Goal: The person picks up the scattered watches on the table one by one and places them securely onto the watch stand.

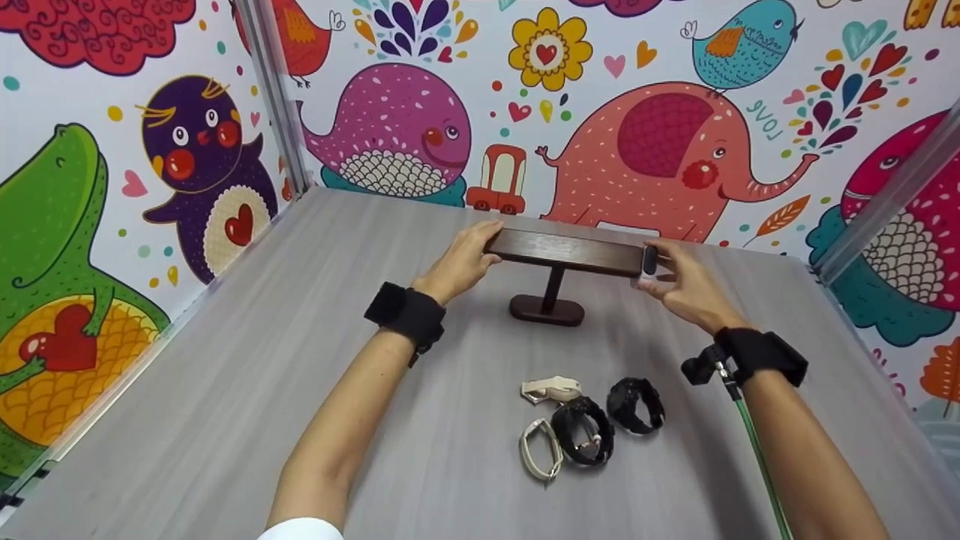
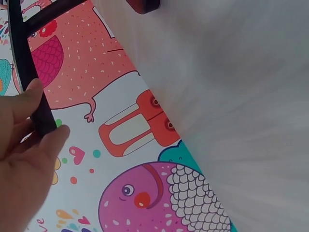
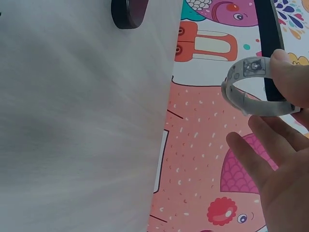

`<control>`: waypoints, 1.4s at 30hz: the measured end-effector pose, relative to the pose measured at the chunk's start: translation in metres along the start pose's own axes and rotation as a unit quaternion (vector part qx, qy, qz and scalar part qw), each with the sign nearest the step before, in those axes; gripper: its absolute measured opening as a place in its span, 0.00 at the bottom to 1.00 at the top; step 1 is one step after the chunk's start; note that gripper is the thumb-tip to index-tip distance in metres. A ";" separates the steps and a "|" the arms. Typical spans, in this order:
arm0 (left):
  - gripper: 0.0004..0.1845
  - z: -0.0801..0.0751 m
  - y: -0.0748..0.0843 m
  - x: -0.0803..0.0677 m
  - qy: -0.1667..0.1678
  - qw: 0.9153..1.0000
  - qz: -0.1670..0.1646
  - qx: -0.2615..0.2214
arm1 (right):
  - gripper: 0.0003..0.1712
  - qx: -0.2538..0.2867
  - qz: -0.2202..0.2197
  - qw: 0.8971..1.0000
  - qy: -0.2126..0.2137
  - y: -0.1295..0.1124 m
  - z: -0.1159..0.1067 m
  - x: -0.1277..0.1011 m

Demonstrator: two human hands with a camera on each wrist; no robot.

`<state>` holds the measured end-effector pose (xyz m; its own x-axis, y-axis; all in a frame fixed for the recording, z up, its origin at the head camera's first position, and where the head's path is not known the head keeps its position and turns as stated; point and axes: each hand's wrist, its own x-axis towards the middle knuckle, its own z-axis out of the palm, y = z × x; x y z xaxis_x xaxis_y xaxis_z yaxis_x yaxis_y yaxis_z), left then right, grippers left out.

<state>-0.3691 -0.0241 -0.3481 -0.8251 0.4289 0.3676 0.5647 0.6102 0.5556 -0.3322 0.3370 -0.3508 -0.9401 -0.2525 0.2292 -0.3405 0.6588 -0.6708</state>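
A dark wooden T-shaped watch stand stands upright on the table, its bar running left to right. My left hand grips the bar's left end; in the left wrist view, thumb and fingers pinch the dark bar. At the other end, my right hand holds a white watch with a dark face. Its pale strap appears in the right wrist view as a loop around the bar's end. The thumb presses near the strap's top, while some fingers stretch out below it.
Nearer me lie a cream watch, a cream band and two black watches, one touching the cream pieces and another apart at right. Printed wall panels enclose the grey table. A green cable runs along my right forearm.
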 end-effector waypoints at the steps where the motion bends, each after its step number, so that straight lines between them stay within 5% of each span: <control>1: 0.30 0.000 0.000 0.000 0.003 1.000 0.001 -0.001 | 0.38 0.001 0.001 1.000 -0.002 -0.001 0.000 0.001; 21: 0.28 0.001 0.004 0.000 -0.007 1.000 -0.003 0.008 | 0.37 -0.105 -0.009 0.994 0.008 -0.016 0.009 0.013; 42: 0.29 0.002 0.002 0.000 -0.010 1.000 -0.014 0.002 | 0.38 -0.135 -0.049 0.990 -0.007 -0.037 0.026 0.037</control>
<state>-0.3684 -0.0217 -0.3480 -0.8399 0.4248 0.3379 0.5421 0.6248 0.5619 -0.3535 0.2851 -0.3359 -0.9026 -0.3335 0.2723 -0.4244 0.7951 -0.4331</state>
